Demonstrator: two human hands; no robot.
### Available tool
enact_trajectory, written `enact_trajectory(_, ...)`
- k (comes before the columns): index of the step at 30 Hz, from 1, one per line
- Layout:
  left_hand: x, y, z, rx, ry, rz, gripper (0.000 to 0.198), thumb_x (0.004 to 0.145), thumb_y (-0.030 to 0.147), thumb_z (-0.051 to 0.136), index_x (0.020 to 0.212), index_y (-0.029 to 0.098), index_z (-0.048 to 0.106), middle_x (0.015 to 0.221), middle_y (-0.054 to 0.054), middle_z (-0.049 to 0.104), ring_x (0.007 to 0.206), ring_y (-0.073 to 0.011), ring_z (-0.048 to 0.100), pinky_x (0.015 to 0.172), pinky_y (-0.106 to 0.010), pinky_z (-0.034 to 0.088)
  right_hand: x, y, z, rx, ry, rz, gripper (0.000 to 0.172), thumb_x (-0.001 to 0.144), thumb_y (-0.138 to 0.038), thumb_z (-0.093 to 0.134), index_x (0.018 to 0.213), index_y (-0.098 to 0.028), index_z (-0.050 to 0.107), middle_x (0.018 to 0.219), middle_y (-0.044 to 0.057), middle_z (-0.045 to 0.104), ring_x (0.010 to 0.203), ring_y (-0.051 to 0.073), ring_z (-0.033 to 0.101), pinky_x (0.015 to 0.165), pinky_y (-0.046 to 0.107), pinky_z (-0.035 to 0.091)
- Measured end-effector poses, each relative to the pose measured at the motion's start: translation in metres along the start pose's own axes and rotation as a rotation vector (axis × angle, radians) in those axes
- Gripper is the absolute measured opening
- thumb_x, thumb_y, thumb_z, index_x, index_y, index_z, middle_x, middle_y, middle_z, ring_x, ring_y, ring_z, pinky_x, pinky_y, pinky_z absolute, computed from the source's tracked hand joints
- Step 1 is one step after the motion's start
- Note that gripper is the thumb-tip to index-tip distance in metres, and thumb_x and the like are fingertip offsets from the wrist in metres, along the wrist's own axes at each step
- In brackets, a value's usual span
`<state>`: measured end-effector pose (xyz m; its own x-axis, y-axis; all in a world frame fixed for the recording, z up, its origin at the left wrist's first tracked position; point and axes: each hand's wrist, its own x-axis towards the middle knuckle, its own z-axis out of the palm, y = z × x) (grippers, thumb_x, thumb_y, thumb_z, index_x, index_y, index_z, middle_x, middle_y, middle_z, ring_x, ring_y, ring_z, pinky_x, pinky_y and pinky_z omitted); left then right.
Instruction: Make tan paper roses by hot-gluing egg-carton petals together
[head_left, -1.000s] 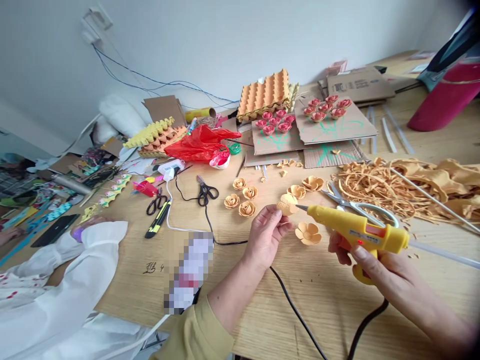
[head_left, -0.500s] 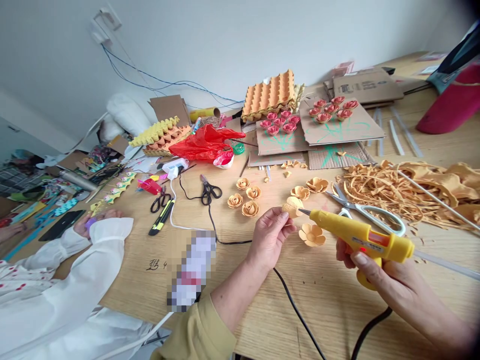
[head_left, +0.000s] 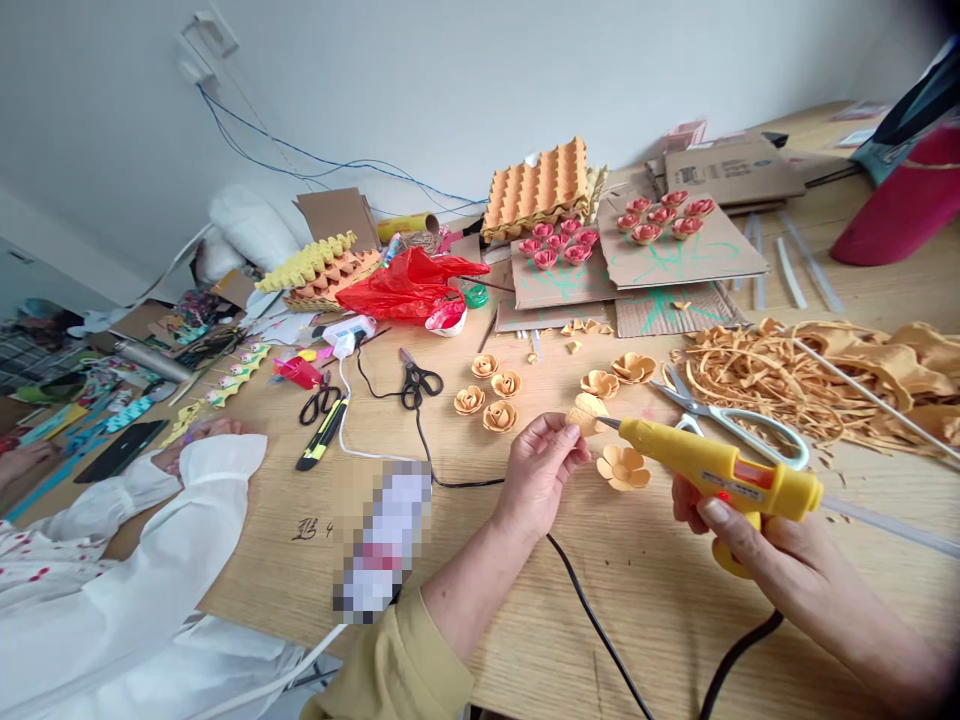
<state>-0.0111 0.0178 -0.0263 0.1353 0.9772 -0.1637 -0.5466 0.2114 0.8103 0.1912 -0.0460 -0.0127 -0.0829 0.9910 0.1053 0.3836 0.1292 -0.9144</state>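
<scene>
Between the thumb and fingers of my left hand (head_left: 541,465) is a pinched orange egg-carton flower piece (head_left: 586,413). My right hand (head_left: 780,550) is wrapped round the handle of a yellow hot glue gun (head_left: 712,462), with a clear glue stick (head_left: 892,525) poking out of its back. The gun's nozzle meets or nearly meets the edge of the piece; I cannot tell which. Just below lies a flat, open orange flower (head_left: 624,467). Two cupped flowers (head_left: 600,384) sit behind the piece, and several rolled orange flowers (head_left: 500,416) stand to the left.
White-handled scissors (head_left: 739,425) lie by a heap of orange carton scraps (head_left: 757,380). Red flowers (head_left: 577,254) stand on cardboard (head_left: 682,260) at the back. Black scissors (head_left: 418,380), a cutter (head_left: 322,435) and cables lie left. A co-worker's white sleeve (head_left: 165,540) is at far left.
Both my hands, the flower piece and the glue gun stay almost in place. The view has shifted very slightly. At far left the co-worker's hand has moved a little.
</scene>
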Motion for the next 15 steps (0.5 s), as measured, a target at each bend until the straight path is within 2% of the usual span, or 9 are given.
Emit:
enact_trajectory(3, 0.0000, 0.0001, 0.0004, 0.006, -0.001, 0.014, 0.032, 0.069, 0.033, 0.087, 0.079, 0.015, 0.064, 0.071, 0.003, 0.062, 0.066, -0.0074, 0.057, 0.068, -0.021, 0.049, -0.0009, -0.0008, -0.0003, -0.007, 0.005, 0.020, 0.041, 0.087, -0.061, 0.052, 0.082, -0.024, 0.068, 0.070, 0.005, 0.067, 0.061, 0.023, 0.060, 0.055, 0.035, 0.055)
enact_trajectory(8, 0.0002, -0.0004, 0.0000, 0.013, -0.011, 0.035, 0.032, 0.070, 0.034, 0.087, 0.078, 0.014, 0.063, 0.070, 0.003, 0.063, 0.065, -0.0067, 0.057, 0.066, -0.020, 0.048, -0.0014, -0.0023, 0.0001, -0.021, -0.005, 0.015, 0.041, 0.087, -0.061, 0.053, 0.079, -0.023, 0.068, 0.069, 0.006, 0.068, 0.057, 0.023, 0.061, 0.044, 0.033, 0.051)
enact_trajectory(15, -0.0006, -0.0005, 0.0000, 0.029, -0.012, 0.042, 0.033, 0.069, 0.035, 0.088, 0.077, 0.015, 0.063, 0.069, 0.003, 0.062, 0.065, -0.0067, 0.056, 0.066, -0.019, 0.047, -0.0009, -0.0038, 0.0005, -0.042, 0.030, 0.011, 0.044, 0.086, -0.061, 0.052, 0.074, -0.022, 0.067, 0.065, 0.007, 0.067, 0.052, 0.022, 0.060, 0.044, 0.032, 0.052)
